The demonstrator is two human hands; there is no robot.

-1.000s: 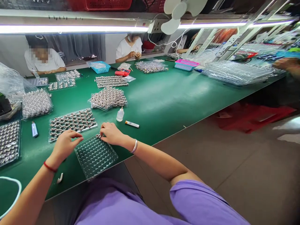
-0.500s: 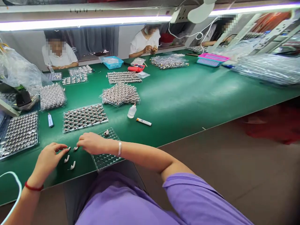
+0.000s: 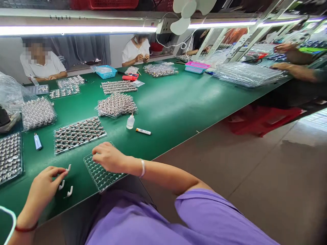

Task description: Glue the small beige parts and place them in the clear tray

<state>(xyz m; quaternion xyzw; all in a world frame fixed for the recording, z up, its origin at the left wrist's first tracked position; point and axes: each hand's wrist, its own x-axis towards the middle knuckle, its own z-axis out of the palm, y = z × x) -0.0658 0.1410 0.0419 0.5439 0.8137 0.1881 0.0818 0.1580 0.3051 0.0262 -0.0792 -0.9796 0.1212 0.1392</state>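
My left hand (image 3: 48,180), low on the left, is pinched around a white earbud (image 3: 68,167) at its fingertips. Just below those fingers, two more white earbuds lie on the green tabletop: one by the thumb (image 3: 61,184) and one nearer the edge (image 3: 69,191). My right hand (image 3: 108,157) hovers over the far part of a clear plastic tray (image 3: 102,178) with rows of moulded slots. Its fingers are closed together. The earbud that was at these fingertips has left the tabletop; the fingers now hide what they hold.
Beyond stands a filled tray (image 3: 79,134), with stacked filled trays (image 3: 117,104) behind. A small dropper bottle (image 3: 130,121) and a white marker-like tube (image 3: 143,131) are right of it. A blue-handled cutter (image 3: 37,141) lies left. Co-workers (image 3: 136,51) sit across the table (image 3: 173,112).
My right hand has moved from the loose earbuds to above the clear tray, and one earbud is gone from the tabletop. My left hand still pinches an earbud. The view has swung right.
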